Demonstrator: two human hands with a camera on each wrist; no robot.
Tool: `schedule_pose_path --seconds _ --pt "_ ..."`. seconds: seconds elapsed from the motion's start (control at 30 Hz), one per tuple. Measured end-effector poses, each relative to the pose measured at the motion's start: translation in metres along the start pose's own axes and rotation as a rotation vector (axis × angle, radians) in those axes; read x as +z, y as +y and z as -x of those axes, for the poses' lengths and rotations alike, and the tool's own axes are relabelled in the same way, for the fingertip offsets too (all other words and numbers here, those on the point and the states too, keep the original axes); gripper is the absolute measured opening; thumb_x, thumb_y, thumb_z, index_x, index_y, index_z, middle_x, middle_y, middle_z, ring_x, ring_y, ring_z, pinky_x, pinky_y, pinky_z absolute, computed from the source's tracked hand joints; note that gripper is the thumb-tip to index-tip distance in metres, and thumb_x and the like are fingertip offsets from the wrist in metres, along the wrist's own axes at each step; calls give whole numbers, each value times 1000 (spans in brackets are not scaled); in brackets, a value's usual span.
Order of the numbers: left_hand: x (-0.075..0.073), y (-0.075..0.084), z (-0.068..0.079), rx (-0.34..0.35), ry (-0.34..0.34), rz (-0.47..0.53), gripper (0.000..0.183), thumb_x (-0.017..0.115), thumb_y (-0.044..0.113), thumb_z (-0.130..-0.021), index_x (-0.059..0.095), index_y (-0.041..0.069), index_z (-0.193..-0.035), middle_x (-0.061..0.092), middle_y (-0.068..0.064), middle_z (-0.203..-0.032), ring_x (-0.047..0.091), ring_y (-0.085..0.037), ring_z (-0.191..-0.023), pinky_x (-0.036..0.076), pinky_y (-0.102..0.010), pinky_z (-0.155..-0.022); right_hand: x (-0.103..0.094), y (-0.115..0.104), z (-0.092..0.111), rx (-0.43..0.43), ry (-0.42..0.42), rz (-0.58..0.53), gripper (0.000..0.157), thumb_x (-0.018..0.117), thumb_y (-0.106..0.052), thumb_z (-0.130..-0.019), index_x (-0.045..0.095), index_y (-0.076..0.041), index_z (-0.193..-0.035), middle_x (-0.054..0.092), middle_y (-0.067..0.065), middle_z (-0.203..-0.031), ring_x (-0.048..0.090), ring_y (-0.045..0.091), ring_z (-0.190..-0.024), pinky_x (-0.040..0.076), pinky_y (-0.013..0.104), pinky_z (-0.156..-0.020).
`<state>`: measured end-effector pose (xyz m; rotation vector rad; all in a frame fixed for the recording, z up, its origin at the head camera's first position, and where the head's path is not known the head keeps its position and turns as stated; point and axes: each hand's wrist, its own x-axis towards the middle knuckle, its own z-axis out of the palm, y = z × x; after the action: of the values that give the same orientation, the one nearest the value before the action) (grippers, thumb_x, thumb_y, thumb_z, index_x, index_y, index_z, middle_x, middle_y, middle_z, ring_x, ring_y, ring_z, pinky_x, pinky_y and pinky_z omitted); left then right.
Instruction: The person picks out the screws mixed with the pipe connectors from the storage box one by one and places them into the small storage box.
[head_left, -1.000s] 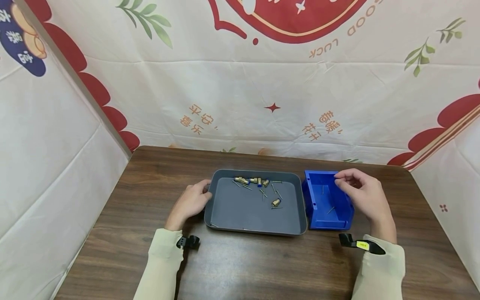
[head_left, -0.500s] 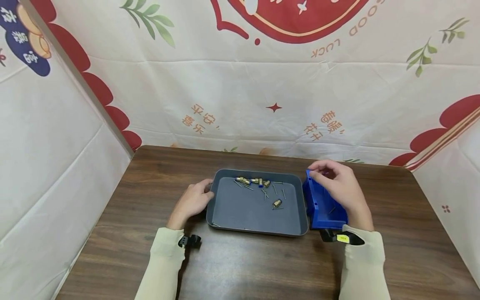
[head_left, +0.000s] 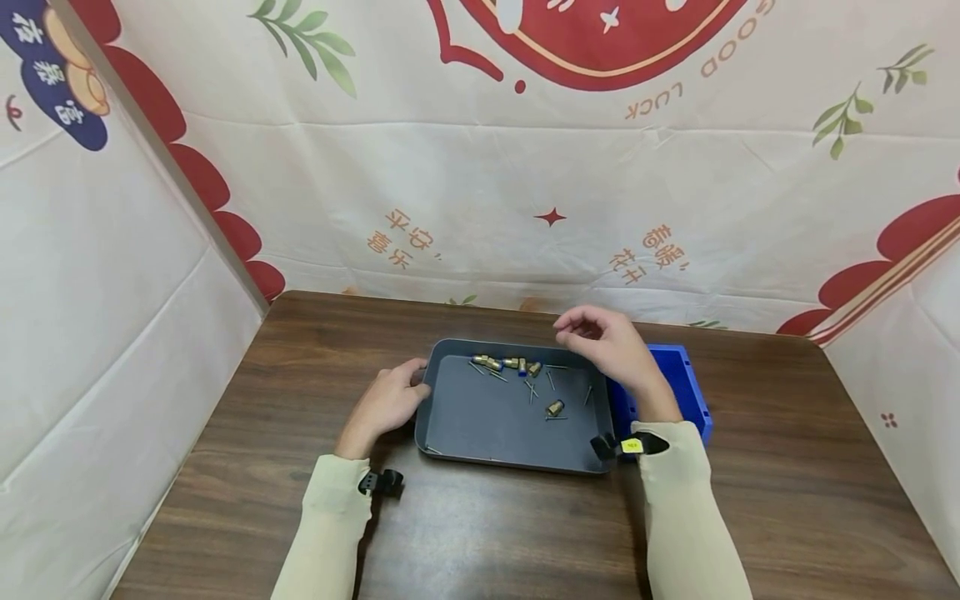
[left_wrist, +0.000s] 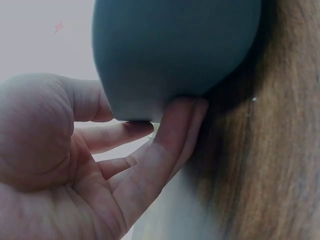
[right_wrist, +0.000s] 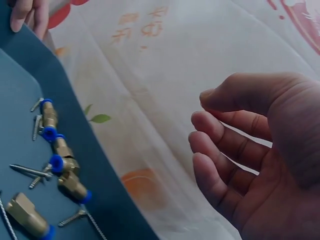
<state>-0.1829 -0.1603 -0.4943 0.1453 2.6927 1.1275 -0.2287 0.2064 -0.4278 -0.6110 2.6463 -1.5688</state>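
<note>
My left hand (head_left: pixel 384 408) grips the left rim of a dark grey tray (head_left: pixel 487 429), its thumb over the edge. In the left wrist view, the fingers touch the tray's outside wall. Several brass fittings (head_left: pixel 555 407) with blue ends lie in the tray, mostly along its back side. Several thin screws (head_left: pixel 588 395) are scattered among them and to the right. My right hand (head_left: pixel 611 350) hovers over the tray's back right corner, fingers loosely curled. Nothing shows between its thumb and fingers in the right wrist view.
A blue plastic bin (head_left: pixel 686 383) stands against the tray's right side, partly covered by my right forearm; its contents are hidden. Both rest on a brown wooden table (head_left: pixel 480 533). A printed white cloth (head_left: pixel 465 183) hangs behind the table's back edge.
My right hand has moved left, from above the blue bin to the tray's back right corner. One screw in the tray now lies further right. The left hand keeps its grip.
</note>
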Motion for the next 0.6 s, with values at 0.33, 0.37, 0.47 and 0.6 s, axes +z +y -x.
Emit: schedule_pose_path --seconds 0.33,0.37,0.47,0.6 --pt "6 -11 -8 17 -2 -6 52 59 24 -106 62 9 -155 77 -17 -126 75 -30 -109 57 -54 -92 25 9 -11 66 -129 44 17 79 -7 -100 77 0 -116 77 9 -102 70 26 -94 54 29 -84" --pt "7 -14 -9 23 2 -12 52 59 25 -106 62 9 -156 77 -16 -125 75 -30 -108 58 -53 -90 26 11 -11 67 -138 43 17 79 -6 -100 77 1 -116 77 8 -101 70 26 -94 55 29 -84" --pt "4 -6 -5 -1 -2 -12 52 59 24 -106 61 8 -156 77 -16 -126 75 -30 -109 57 -55 -92 30 15 -10 67 -162 45 17 78 -3 -99 76 3 -115 77 9 -100 70 26 -92 56 28 -83" --pt "-2 7 2 -32 -5 0 53 59 22 -105 61 8 -156 77 -16 -127 74 -31 -111 56 -56 -96 34 19 -8 67 -182 54 18 77 2 -97 76 3 -115 77 11 -100 71 24 -91 56 28 -82"
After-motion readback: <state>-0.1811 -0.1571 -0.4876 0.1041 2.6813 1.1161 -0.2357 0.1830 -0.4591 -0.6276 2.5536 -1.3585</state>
